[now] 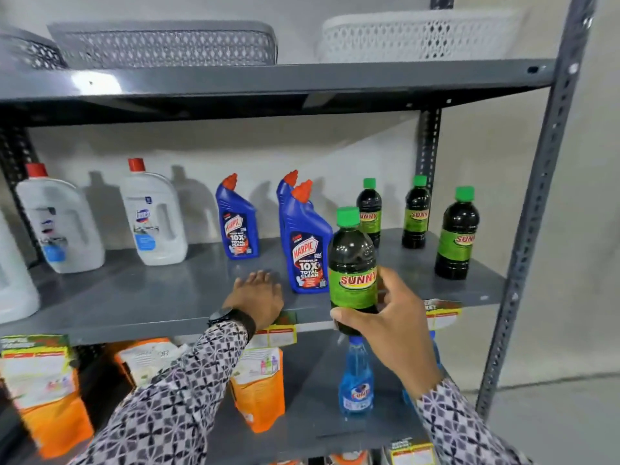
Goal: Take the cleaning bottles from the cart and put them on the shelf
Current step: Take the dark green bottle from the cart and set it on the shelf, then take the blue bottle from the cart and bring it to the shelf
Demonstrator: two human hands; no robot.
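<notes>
My right hand (pixel 391 317) grips a dark Sunny bottle (pixel 353 263) with a green cap and green label, held upright just in front of the grey middle shelf (pixel 167 297). My left hand (pixel 260 297) lies flat, palm down, on the shelf's front part, next to a blue Harpic bottle (pixel 307 243). On the shelf stand three more Sunny bottles (pixel 456 233) at the right, two further Harpic bottles (pixel 236 219) in the middle and white jugs (pixel 154 213) with red caps at the left. The cart is not in view.
A grey basket (pixel 164 45) and a white basket (pixel 416 35) sit on the upper shelf. Below are orange pouches (pixel 258 387) and a blue spray bottle (pixel 356 377). The rack's grey upright (pixel 536 213) stands at the right, with bare wall and floor beyond.
</notes>
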